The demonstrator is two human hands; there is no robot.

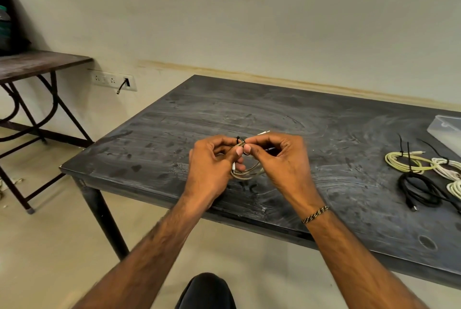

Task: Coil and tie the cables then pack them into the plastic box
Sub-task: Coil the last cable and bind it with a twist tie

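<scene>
Between both hands' fingers (239, 152), coiled cable (245, 171) is pinched.

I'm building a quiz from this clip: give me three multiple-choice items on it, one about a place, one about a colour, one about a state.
1. Where is the plastic box?
A. the table's far right
B. the floor
C. the side bench

2. What colour is the tie on the cable in the hands?
A. red
B. black
C. white

3. What are the hands doing?
A. resting flat
B. both pinching the coiled cable
C. lifting the box

Answers: 1 A, it sits at the table's right edge. 2 B, a black loop shows between the fingers. 3 B, left hand and right hand curl round it.
</scene>
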